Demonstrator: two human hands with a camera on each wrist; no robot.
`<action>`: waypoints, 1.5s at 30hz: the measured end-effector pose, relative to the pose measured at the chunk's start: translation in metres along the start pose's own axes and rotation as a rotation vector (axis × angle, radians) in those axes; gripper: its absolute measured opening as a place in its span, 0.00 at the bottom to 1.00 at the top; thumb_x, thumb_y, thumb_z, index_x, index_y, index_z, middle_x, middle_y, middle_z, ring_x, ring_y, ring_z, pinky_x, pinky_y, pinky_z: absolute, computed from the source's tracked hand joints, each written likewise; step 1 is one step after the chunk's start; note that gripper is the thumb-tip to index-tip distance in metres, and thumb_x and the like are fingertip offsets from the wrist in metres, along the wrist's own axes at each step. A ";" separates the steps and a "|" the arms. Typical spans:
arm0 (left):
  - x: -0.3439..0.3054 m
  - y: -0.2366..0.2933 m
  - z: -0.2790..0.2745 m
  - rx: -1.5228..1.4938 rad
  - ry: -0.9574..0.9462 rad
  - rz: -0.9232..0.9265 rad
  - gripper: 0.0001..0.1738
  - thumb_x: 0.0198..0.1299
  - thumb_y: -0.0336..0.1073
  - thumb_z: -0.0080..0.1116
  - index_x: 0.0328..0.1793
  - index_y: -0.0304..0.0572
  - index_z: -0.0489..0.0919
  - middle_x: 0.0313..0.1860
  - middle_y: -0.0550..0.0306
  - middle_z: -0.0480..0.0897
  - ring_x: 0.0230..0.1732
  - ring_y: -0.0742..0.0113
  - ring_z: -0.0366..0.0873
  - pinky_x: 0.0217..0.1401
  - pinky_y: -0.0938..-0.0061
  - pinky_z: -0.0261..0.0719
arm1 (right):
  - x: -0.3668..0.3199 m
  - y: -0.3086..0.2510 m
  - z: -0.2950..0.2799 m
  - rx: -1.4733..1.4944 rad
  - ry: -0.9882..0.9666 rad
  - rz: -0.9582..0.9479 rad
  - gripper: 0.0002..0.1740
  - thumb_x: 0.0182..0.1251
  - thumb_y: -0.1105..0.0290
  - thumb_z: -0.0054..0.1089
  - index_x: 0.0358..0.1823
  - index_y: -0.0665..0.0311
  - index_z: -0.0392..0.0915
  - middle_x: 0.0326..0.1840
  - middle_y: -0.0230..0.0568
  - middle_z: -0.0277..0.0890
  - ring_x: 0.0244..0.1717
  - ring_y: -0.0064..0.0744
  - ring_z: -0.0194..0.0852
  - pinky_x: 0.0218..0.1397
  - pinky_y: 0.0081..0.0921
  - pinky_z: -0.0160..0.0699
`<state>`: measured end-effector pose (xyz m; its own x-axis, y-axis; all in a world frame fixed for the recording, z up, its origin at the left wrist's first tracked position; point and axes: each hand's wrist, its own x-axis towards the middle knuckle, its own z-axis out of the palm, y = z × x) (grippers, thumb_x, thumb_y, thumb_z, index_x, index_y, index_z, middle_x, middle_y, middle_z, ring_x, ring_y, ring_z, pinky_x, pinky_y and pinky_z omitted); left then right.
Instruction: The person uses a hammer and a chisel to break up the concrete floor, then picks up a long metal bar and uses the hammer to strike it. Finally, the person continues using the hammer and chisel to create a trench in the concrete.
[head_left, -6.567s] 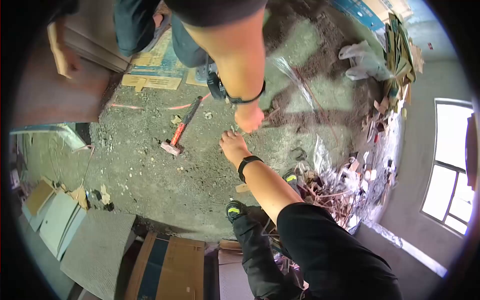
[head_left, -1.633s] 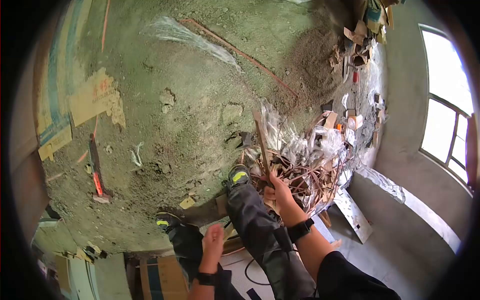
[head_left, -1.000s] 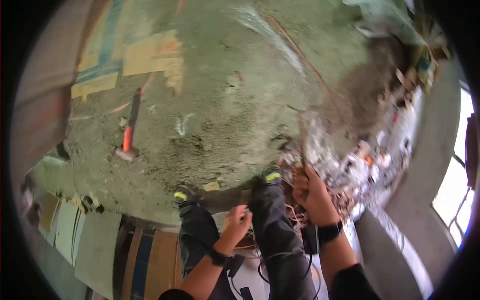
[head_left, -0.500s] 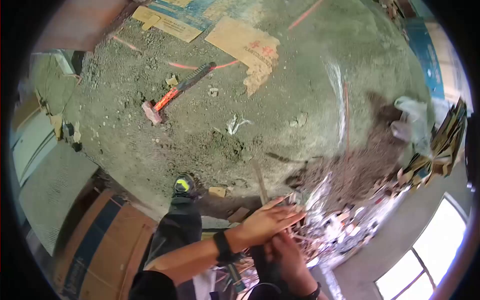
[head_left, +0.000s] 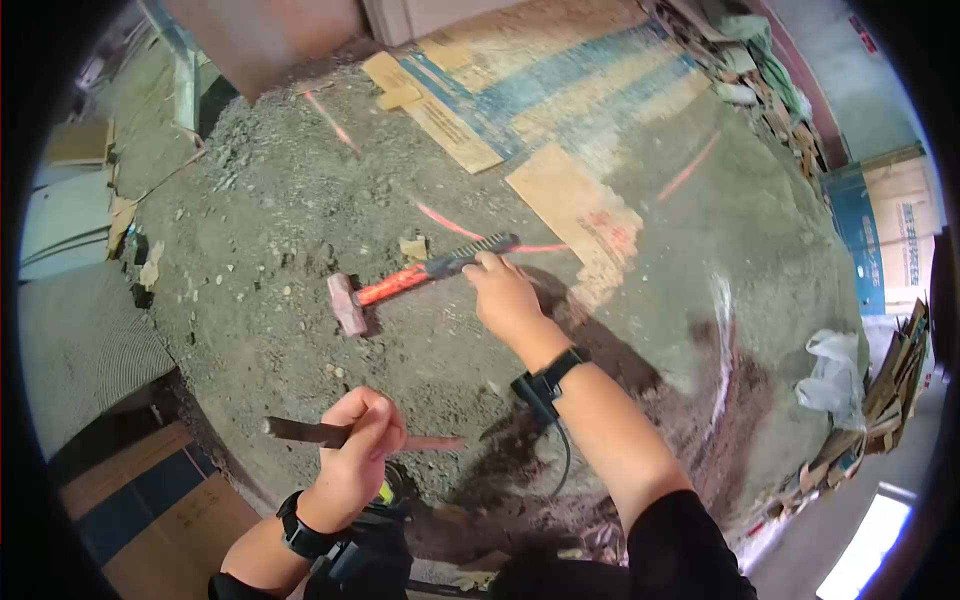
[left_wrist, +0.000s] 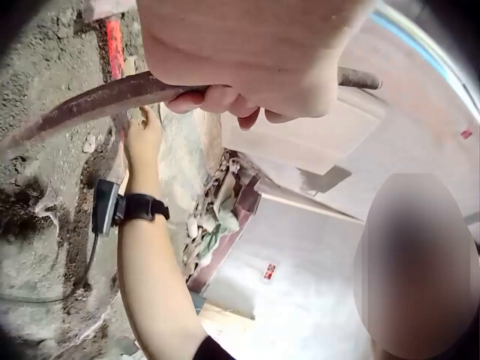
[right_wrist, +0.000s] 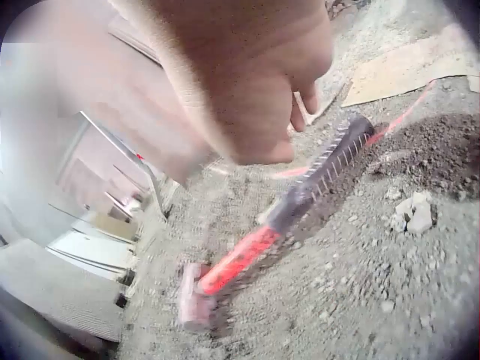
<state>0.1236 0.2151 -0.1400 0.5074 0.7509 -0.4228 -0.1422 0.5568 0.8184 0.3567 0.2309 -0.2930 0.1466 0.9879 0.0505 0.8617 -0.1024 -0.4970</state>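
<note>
My left hand (head_left: 352, 455) grips a brownish metal chisel (head_left: 300, 431) around its middle, and both ends stick out past the fist. The left wrist view shows the chisel's flat tapering blade (left_wrist: 71, 112) on one side and its blunt end (left_wrist: 360, 78) on the other. A sledgehammer (head_left: 398, 284) with a red and black handle and a reddish head lies on the dirt floor. Over its black grip (right_wrist: 337, 161) hovers my right hand (head_left: 508, 308), fingertips right at the handle in the head view; its fingers do not wrap around it.
Flattened cardboard (head_left: 570, 205) lies beyond the hammer. A white plastic bag (head_left: 832, 370) and stacked cardboard (head_left: 890, 390) are at the right. Boxes (head_left: 170, 510) and a grey panel (head_left: 85, 345) stand at the lower left. Loose rubble covers the floor.
The other person has left the view. The chisel, held in the right hand a second ago, is now in the left hand. The right hand has reached forward to the hammer's handle.
</note>
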 end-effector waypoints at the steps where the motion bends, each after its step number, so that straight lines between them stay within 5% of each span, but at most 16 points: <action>1: -0.004 0.003 -0.010 -0.034 0.031 0.014 0.09 0.62 0.33 0.44 0.29 0.39 0.67 0.13 0.68 0.57 0.17 0.79 0.52 0.23 0.76 0.55 | 0.020 0.002 0.018 -0.142 0.019 -0.110 0.10 0.55 0.73 0.51 0.39 0.61 0.75 0.46 0.43 0.71 0.53 0.45 0.68 0.55 0.37 0.67; 6: -0.025 0.020 -0.038 -0.128 0.163 -0.017 0.02 0.53 0.25 0.45 0.33 0.38 0.69 0.16 0.66 0.62 0.17 0.79 0.56 0.22 0.79 0.54 | 0.059 0.014 0.060 -0.398 -0.279 -0.186 0.12 0.55 0.71 0.49 0.41 0.57 0.76 0.45 0.37 0.73 0.55 0.38 0.67 0.58 0.34 0.63; 8: -0.028 0.017 -0.041 -0.048 0.183 -0.043 0.01 0.56 0.26 0.48 0.34 0.37 0.70 0.20 0.65 0.66 0.20 0.79 0.60 0.23 0.80 0.58 | 0.045 0.023 0.073 -0.342 -0.019 -0.224 0.13 0.58 0.69 0.46 0.43 0.56 0.76 0.44 0.38 0.74 0.54 0.38 0.68 0.57 0.36 0.64; 10: -0.031 0.004 -0.053 -0.064 0.137 -0.041 0.03 0.60 0.31 0.54 0.36 0.40 0.73 0.27 0.69 0.70 0.28 0.82 0.67 0.27 0.80 0.75 | 0.036 0.013 0.070 -0.501 -0.252 -0.148 0.13 0.58 0.69 0.46 0.43 0.58 0.76 0.43 0.38 0.75 0.52 0.38 0.70 0.56 0.37 0.65; 11: -0.034 -0.002 -0.054 -0.077 0.123 0.013 0.03 0.60 0.30 0.55 0.36 0.41 0.73 0.27 0.69 0.71 0.28 0.83 0.67 0.28 0.82 0.72 | 0.024 0.016 0.075 -0.482 -0.171 -0.222 0.13 0.53 0.72 0.52 0.43 0.59 0.73 0.41 0.41 0.73 0.50 0.41 0.71 0.53 0.38 0.66; 13: -0.036 -0.006 -0.057 -0.070 0.092 0.049 0.02 0.58 0.27 0.55 0.36 0.41 0.74 0.29 0.69 0.73 0.29 0.84 0.66 0.32 0.86 0.64 | 0.020 -0.007 0.061 -0.549 -0.464 -0.121 0.17 0.51 0.66 0.55 0.44 0.61 0.73 0.43 0.43 0.74 0.50 0.42 0.72 0.53 0.38 0.67; 16: -0.041 -0.017 -0.064 0.040 -0.021 0.078 0.02 0.56 0.24 0.50 0.34 0.37 0.73 0.31 0.61 0.74 0.32 0.75 0.71 0.34 0.78 0.74 | 0.017 -0.035 0.058 -0.489 -0.557 0.047 0.20 0.51 0.63 0.54 0.46 0.61 0.72 0.45 0.45 0.76 0.48 0.45 0.75 0.51 0.42 0.71; 20: -0.043 -0.016 -0.043 0.005 -0.028 0.100 0.01 0.58 0.25 0.52 0.34 0.38 0.73 0.29 0.66 0.72 0.30 0.80 0.66 0.32 0.84 0.65 | 0.009 -0.079 0.023 -0.329 -0.664 0.153 0.21 0.51 0.64 0.53 0.48 0.60 0.70 0.43 0.50 0.78 0.44 0.54 0.77 0.46 0.47 0.74; 27: -0.035 -0.022 0.016 0.251 -0.162 0.211 0.04 0.60 0.27 0.55 0.32 0.36 0.73 0.25 0.68 0.72 0.29 0.84 0.64 0.30 0.86 0.63 | -0.127 -0.024 -0.062 0.302 -0.450 0.453 0.25 0.52 0.52 0.62 0.46 0.62 0.73 0.35 0.52 0.77 0.36 0.49 0.77 0.41 0.39 0.73; 33: -0.029 -0.041 0.059 0.339 -0.378 0.222 0.05 0.58 0.24 0.54 0.30 0.36 0.72 0.22 0.70 0.69 0.25 0.84 0.60 0.28 0.86 0.60 | -0.270 -0.005 -0.189 0.294 -0.022 0.619 0.23 0.51 0.55 0.67 0.39 0.66 0.75 0.28 0.48 0.75 0.29 0.38 0.75 0.35 0.30 0.72; 35: -0.029 -0.051 0.062 0.357 -0.416 0.218 0.04 0.58 0.23 0.53 0.30 0.36 0.72 0.22 0.70 0.69 0.25 0.84 0.60 0.28 0.85 0.59 | -0.300 -0.001 -0.219 0.353 -0.036 0.863 0.20 0.51 0.59 0.68 0.37 0.67 0.74 0.26 0.47 0.74 0.30 0.34 0.75 0.34 0.28 0.72; 36: -0.028 -0.055 0.065 0.319 -0.403 0.175 0.04 0.58 0.23 0.53 0.30 0.36 0.72 0.22 0.69 0.69 0.25 0.83 0.60 0.28 0.85 0.60 | -0.314 0.016 -0.221 0.228 -0.017 0.775 0.18 0.51 0.62 0.68 0.35 0.67 0.73 0.23 0.47 0.71 0.29 0.31 0.75 0.33 0.27 0.71; 38: -0.023 -0.060 0.076 0.294 -0.408 0.111 0.04 0.57 0.22 0.52 0.30 0.37 0.72 0.23 0.69 0.69 0.25 0.82 0.60 0.29 0.84 0.60 | -0.302 0.034 -0.205 0.522 0.289 0.667 0.17 0.52 0.63 0.67 0.35 0.68 0.73 0.21 0.48 0.70 0.25 0.33 0.74 0.31 0.29 0.71; 41: -0.023 -0.055 0.094 0.375 -0.424 0.158 0.04 0.55 0.22 0.50 0.29 0.38 0.72 0.25 0.66 0.72 0.27 0.80 0.64 0.31 0.83 0.63 | -0.284 0.077 -0.184 0.292 0.260 0.867 0.16 0.53 0.64 0.65 0.35 0.67 0.73 0.20 0.46 0.71 0.24 0.35 0.74 0.32 0.31 0.72; 43: -0.019 -0.058 0.102 0.346 -0.438 0.159 0.04 0.55 0.23 0.51 0.29 0.38 0.72 0.25 0.65 0.72 0.27 0.79 0.65 0.31 0.82 0.64 | -0.286 0.096 -0.176 0.434 0.171 0.959 0.11 0.59 0.68 0.61 0.33 0.64 0.68 0.17 0.28 0.64 0.15 0.19 0.61 0.16 0.22 0.60; 45: -0.014 -0.058 0.105 0.422 -0.436 0.210 0.05 0.55 0.24 0.52 0.26 0.36 0.71 0.23 0.60 0.74 0.25 0.76 0.69 0.29 0.80 0.67 | -0.298 0.109 -0.165 0.701 0.169 1.111 0.11 0.59 0.67 0.61 0.32 0.64 0.68 0.16 0.27 0.63 0.13 0.19 0.59 0.15 0.22 0.59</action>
<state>0.2141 0.1352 -0.1410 0.8167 0.5660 -0.1127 0.0255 0.1596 0.9868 0.4870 -0.0935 -0.2187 0.7090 0.3859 -0.5903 -0.1799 -0.7104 -0.6804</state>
